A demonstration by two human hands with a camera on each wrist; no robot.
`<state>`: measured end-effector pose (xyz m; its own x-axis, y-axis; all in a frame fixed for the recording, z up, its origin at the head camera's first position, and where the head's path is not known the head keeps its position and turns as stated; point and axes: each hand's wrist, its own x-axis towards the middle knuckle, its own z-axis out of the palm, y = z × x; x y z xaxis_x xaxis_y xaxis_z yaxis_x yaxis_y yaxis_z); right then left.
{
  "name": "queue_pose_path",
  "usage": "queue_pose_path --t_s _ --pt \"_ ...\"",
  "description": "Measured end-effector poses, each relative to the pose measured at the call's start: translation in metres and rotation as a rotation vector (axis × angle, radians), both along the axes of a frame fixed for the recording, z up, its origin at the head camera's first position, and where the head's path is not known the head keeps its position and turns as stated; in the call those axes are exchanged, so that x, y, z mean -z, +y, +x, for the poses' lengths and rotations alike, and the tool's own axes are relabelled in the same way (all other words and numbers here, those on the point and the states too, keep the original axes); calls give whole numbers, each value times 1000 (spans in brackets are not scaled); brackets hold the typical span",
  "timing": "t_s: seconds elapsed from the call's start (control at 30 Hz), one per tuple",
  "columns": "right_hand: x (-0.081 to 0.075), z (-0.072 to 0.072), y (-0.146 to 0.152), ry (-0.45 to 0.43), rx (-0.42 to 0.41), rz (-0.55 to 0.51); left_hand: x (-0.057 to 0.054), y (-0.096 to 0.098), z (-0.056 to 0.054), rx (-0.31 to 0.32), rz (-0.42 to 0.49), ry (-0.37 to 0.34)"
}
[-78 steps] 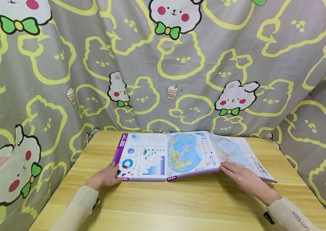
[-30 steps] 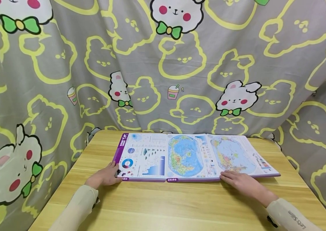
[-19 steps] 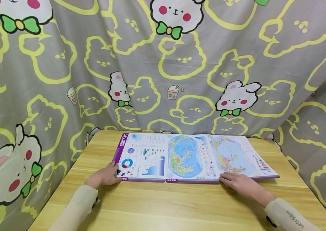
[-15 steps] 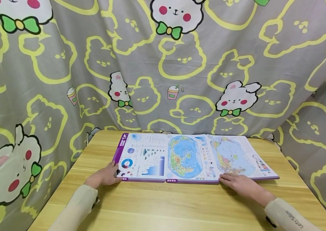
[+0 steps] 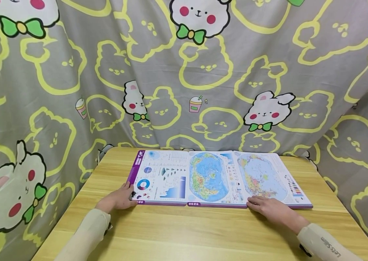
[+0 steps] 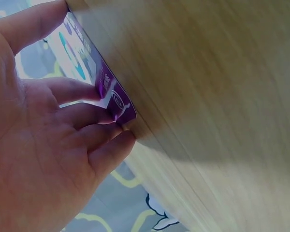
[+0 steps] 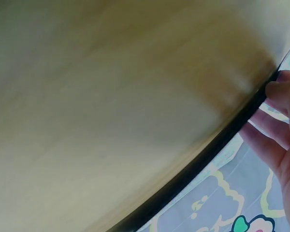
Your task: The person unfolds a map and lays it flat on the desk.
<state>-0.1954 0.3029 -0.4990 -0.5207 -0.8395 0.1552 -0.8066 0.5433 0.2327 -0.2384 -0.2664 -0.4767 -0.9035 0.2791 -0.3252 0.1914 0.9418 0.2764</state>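
A partly unfolded map lies on the table, showing three panels. Charts fill its left panel; world maps cover the middle and right panels. My left hand holds the front left corner, fingers at the purple left edge and thumb by the front edge. In the left wrist view, the fingertips of that hand meet the purple corner. My right hand grips the front edge close to the fold between middle and right panels. The right wrist view shows its thumb at a dark edge.
The wooden table extends in front of the map and to both sides. A grey curtain with rabbit prints hangs behind the table and along both sides.
The lifted middle panel has come down flat, and the right panel's outer front corner has settled lower toward the table. My right hand moved slightly down; my left hand stayed put.
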Motion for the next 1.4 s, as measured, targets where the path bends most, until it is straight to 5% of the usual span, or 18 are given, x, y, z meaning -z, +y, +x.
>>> queue_pose_path --t_s 0.83,1.2,1.4 --pt "2 1 2 15 1 -13 4 4 -2 1 0 12" --pt "-2 -7 -10 1 33 -98 -5 9 -19 -32 -96 87" --pt "-6 -4 -20 -57 204 -183 -14 30 -18 -19 -95 151"
